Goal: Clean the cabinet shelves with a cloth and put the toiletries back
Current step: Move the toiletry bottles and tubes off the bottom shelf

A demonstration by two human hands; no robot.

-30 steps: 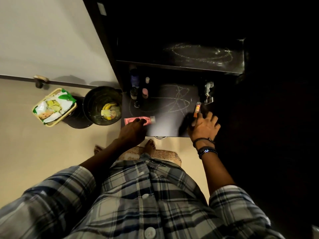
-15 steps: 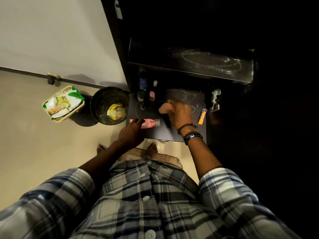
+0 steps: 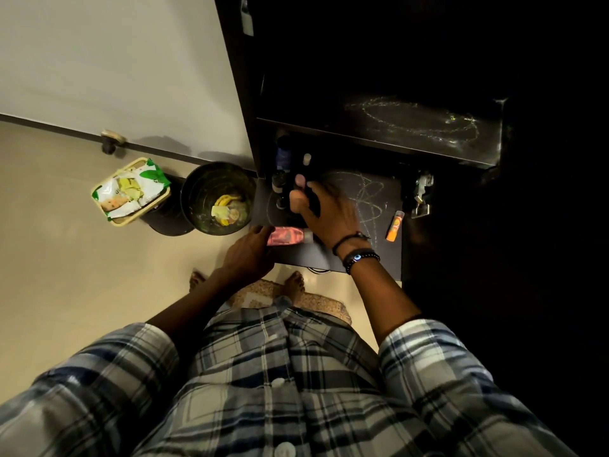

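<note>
The lower cabinet shelf (image 3: 362, 255) is dark, with pale wipe streaks on it. A pink bottle (image 3: 287, 235) lies on its side at the front left; my left hand (image 3: 248, 250) grips its end. My right hand (image 3: 324, 211) reaches to the back left and curls round a dark object (image 3: 312, 202); I cannot tell if it is a cloth or a bottle. Several small bottles (image 3: 280, 179) stand upright just beyond it. An orange tube (image 3: 394, 226) lies at the shelf's right side. The upper shelf (image 3: 412, 125) also shows streaks.
A black waste bin (image 3: 197, 189) with peels in it stands on the floor left of the cabinet, with a yellow basket (image 3: 108, 217) of packets beside it. A metal hinge (image 3: 421, 196) sits at the shelf's right edge. My bare feet are on a mat (image 3: 323, 300).
My right hand has swept from the shelf's front right across to the back left by the standing bottles, leaving the orange tube behind. My left hand has stayed on the pink bottle.
</note>
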